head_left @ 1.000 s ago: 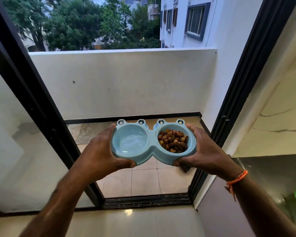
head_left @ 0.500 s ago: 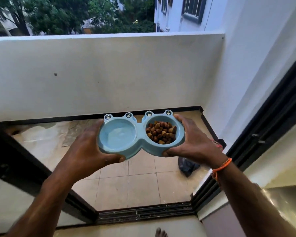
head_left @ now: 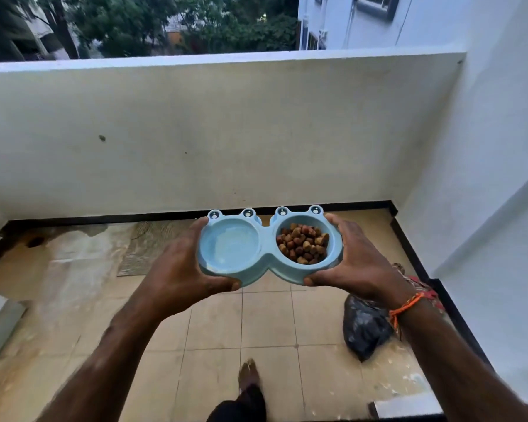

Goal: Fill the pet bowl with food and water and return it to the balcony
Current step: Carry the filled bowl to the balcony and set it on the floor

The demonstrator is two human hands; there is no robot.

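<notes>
At the bottom of the view a bare foot (head_left: 249, 373) stands on the tiled balcony floor (head_left: 214, 318). Above it both forearms reach forward, the right wrist wearing an orange thread band (head_left: 404, 306). The left hand (head_left: 180, 269) has its grip closed around the left end of the pet bowl (head_left: 267, 249), thumb along the near wall and fingers curled over the far rim; the right hand (head_left: 355, 263) grasps the right end the same way. The light blue double bowl is held in the air over the floor, roughly level, with its long axis running left to right across the view. Its four small frog-eye knobs sit on the far edge, pointing away from the person. The right well holds brown kibble (head_left: 304, 243); the left well (head_left: 230, 246) looks pale and glossy, and whether it holds water I cannot tell. A black plastic bag (head_left: 363, 327) lies on the floor at right, below the right wrist. Farther off a mat (head_left: 148, 248) lies near the white parapet wall (head_left: 226, 132), with trees (head_left: 153, 22) beyond.
</notes>
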